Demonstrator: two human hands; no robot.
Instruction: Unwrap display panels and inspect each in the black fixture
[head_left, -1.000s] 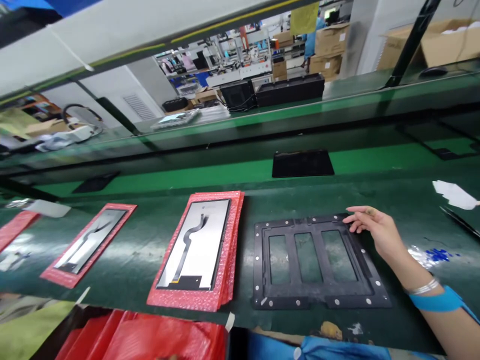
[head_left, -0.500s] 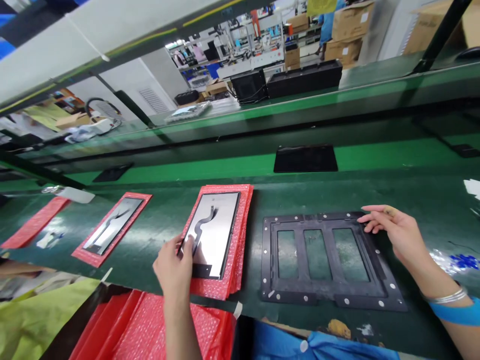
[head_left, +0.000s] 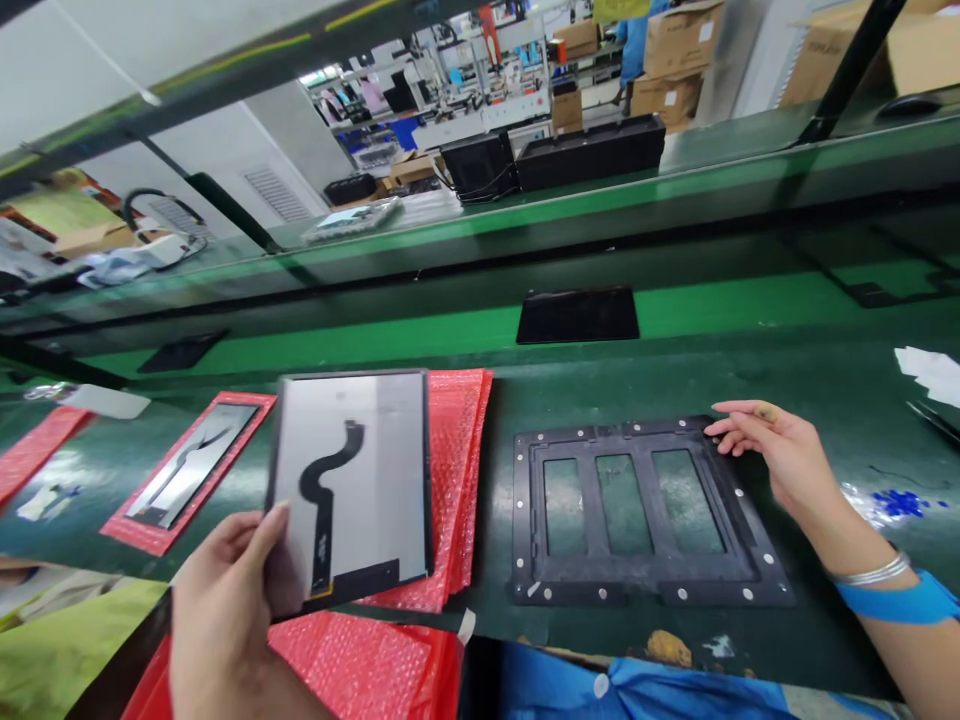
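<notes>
Over a green bench [head_left: 825, 375], our left hand [head_left: 225, 590] pinches a screen [head_left: 390, 480] by its edge; our right hand [head_left: 784, 455], fingers loosely parted, sits at a black frame [head_left: 651, 500]. We judge the screen light, stiff and fragile, best gripped by edges.

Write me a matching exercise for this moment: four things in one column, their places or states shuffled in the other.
1. left hand
2. right hand
3. black frame
4. blue band

A. at the upper right corner of item 3
B. worn beside a silver bracelet
C. holding a display panel
D. lying on the green table

Pairs: 1-C, 2-A, 3-D, 4-B
</notes>
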